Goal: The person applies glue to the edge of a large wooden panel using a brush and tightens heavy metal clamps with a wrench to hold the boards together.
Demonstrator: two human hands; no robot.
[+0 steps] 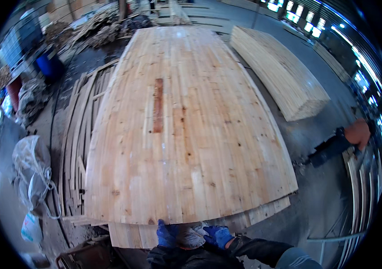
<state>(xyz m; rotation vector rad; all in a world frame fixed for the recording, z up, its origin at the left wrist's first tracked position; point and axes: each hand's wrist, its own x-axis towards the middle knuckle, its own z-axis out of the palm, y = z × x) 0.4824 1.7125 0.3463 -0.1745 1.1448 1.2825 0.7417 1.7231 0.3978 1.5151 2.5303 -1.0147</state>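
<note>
A large laminated wood panel (191,148) of pale strips with dark knots lies in front of me, and a reddish-brown strip (158,106) shows on its face. My left hand (167,235), in a blue glove, is closed at the panel's near edge with one digit up against it. To its right, my right hand (218,236), also blue-gloved, has its fingers bent toward a crumpled whitish-grey thing (192,236) between my hands. What that hand holds cannot be made out. Under the panel, another wooden panel (130,236) sticks out toward me.
Long thin wood strips (78,134) lie along the left side. A stack of pale boards (281,71) stands at the far right. Nearer right, a person (341,140) bends over. White sacks (31,163) and a blue barrel (49,65) are on the left.
</note>
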